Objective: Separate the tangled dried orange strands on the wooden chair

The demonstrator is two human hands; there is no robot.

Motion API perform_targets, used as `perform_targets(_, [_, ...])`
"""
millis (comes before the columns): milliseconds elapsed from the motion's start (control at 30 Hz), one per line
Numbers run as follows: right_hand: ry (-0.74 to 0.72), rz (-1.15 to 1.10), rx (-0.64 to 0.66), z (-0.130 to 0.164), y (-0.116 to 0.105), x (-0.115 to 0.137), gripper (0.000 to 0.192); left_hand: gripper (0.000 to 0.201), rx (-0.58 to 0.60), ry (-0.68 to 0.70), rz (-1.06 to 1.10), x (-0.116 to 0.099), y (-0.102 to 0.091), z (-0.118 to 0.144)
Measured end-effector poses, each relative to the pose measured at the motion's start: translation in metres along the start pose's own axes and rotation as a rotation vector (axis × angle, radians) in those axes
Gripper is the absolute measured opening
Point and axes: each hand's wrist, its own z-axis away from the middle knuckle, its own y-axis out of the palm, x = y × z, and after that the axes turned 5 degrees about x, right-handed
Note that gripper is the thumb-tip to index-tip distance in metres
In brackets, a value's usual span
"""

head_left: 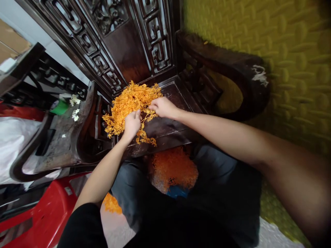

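Observation:
A heap of orange, curly, branching strands (129, 100) lies on the seat of a dark carved wooden chair (176, 91). My left hand (132, 124) is closed at the heap's near side, its fingers pinched on a thin orange sprig (146, 138) that trails down to the seat's front. To its right, my right hand (163, 107) is also closed, fingertips pressed together at the heap's right edge. Some orange stems run between the two hands. What exactly lies between my right fingertips is partly hidden.
Below the seat, between my knees, is a second orange mass (176, 168) with something blue under it. More orange strands (112, 203) lie lower left. A red plastic chair (51, 210), a wooden armrest (222, 58) and a yellow textured surface (292, 51) surround me.

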Motion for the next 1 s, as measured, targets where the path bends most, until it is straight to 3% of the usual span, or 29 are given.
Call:
perform_targets(133, [0.233,-0.086,-0.126,-0.011,-0.005,-0.019,0.027,0.046,0.016,0.032,-0.095,-0.007,-0.002,0.004])
perform_targets(333, [0.378,-0.213,-0.175,-0.015,-0.001,-0.029,0.026,0.045,0.03,0.041,-0.095,-0.015,-0.005,0.008])
perform_targets(533, [0.598,-0.288,-0.287,-0.007,-0.02,-0.069,0.023,0.045,-0.021,-0.073,-0.024,0.012,-0.027,0.01])
perform_targets(633, [0.551,-0.268,-0.305,0.002,-0.023,-0.08,0.032,0.045,0.028,-0.09,0.073,0.028,-0.027,0.008])
perform_targets(700, [0.456,-0.228,-0.213,0.005,-0.017,-0.076,0.044,0.045,0.124,-0.083,0.192,0.03,-0.021,0.008])
perform_targets(867, [0.384,-0.113,0.06,0.004,-0.003,-0.052,0.06,0.046,0.394,-0.089,0.484,0.017,-0.011,0.013])
perform_targets(1000, [0.267,0.053,0.11,0.006,-0.007,-0.041,0.062,0.052,0.466,-0.005,0.435,0.007,-0.013,0.015])
